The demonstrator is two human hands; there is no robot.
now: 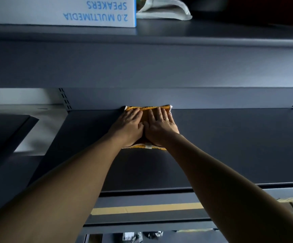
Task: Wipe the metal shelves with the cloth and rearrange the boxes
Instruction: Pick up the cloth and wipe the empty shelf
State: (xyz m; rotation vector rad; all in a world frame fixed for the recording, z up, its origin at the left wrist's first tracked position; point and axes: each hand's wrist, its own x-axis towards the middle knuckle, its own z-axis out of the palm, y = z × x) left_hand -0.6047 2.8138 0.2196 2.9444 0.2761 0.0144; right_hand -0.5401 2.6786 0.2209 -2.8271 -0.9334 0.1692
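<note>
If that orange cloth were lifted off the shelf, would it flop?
Probably yes: the cloth looks like soft fuzzy towelling, flattened under the left hand and right hand. Likely light; should slide easily on the smooth shelf.

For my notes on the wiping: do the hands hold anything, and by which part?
Nothing is gripped. Left hand and right hand press flat on top of the orange cloth.

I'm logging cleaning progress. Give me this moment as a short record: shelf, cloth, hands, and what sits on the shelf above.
surface: dark metal shelf
cloth: orange cloth, flat on the shelf, far edge against the back panel
left hand: flat on the cloth, fingers straight
right hand: flat on the cloth beside the left, ring on one finger
upper shelf: white speaker box at left, white pad to its right
</note>
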